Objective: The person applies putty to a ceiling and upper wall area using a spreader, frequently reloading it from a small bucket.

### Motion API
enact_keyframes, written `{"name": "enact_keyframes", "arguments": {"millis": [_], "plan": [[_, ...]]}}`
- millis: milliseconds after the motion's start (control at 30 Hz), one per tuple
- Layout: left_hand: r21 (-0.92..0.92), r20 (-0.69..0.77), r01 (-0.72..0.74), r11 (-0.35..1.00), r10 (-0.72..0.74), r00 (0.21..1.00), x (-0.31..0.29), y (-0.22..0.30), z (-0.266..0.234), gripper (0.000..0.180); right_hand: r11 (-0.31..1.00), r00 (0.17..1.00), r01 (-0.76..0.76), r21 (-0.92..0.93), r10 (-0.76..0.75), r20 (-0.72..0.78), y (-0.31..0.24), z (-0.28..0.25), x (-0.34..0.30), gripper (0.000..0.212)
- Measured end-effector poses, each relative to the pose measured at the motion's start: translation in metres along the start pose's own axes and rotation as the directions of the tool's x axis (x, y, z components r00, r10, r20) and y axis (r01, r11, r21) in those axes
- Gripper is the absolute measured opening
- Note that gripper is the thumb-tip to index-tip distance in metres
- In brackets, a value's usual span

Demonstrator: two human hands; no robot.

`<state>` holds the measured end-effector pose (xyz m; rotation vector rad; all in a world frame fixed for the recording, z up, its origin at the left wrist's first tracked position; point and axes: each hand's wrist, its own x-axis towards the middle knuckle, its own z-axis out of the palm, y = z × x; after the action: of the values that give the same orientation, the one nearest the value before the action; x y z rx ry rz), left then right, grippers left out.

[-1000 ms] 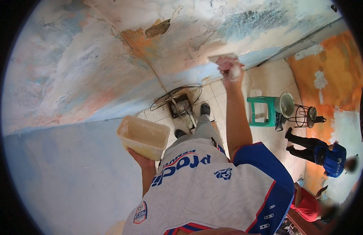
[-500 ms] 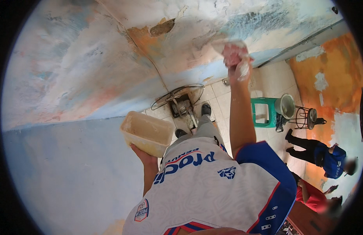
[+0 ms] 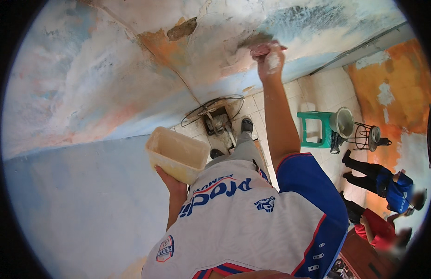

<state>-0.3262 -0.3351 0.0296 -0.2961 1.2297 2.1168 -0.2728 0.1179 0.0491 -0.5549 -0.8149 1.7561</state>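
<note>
My right hand [image 3: 271, 63], smeared white over its back, is raised to the patchy wall [image 3: 215, 44]. Its fingers are closed around a flat reddish putty spreader [image 3: 262, 49], seen nearly edge-on and held at or very near the wall's surface. Lower down, my left hand [image 3: 171, 179] grips a translucent rectangular plastic tub [image 3: 173, 174] by its underside and near side. The tub is tilted with its mouth upward, and pale residue coats its inner walls.
A small motor-like machine [image 3: 218, 123] with a wire ring stands by the wall near my feet. To the right are a green plastic stool [image 3: 324, 130], a grey bucket [image 3: 342, 122] and a black metal stand [image 3: 363, 136]. Two people, in blue [image 3: 397, 190] and red [image 3: 378, 230], stand farther right.
My right hand has moved up and slightly left along the wall, and the spreader has turned from face-on to nearly edge-on. The tub stays in my left hand.
</note>
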Motion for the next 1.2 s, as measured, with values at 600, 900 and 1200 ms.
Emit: {"name": "enact_keyframes", "arguments": {"millis": [600,900,1200], "plan": [[0.092,-0.090,-0.047,0.995,0.056,0.994,-0.004,0.003,-0.021,0.076,0.969,0.963,-0.228,-0.096,0.209,-0.172,0.128,-0.098,0.008,0.033],[0.055,-0.092,-0.031,0.998,0.036,0.995,0.008,0.010,-0.010,0.076,0.955,0.958,-0.259,-0.148,0.234,-0.166,0.040,-0.085,-0.108,0.033],[0.095,-0.038,0.017,0.995,-0.014,0.999,0.015,-0.002,-0.007,0.075,0.917,0.916,-0.354,-0.183,0.300,-0.266,0.117,-0.185,-0.130,0.034]]}}
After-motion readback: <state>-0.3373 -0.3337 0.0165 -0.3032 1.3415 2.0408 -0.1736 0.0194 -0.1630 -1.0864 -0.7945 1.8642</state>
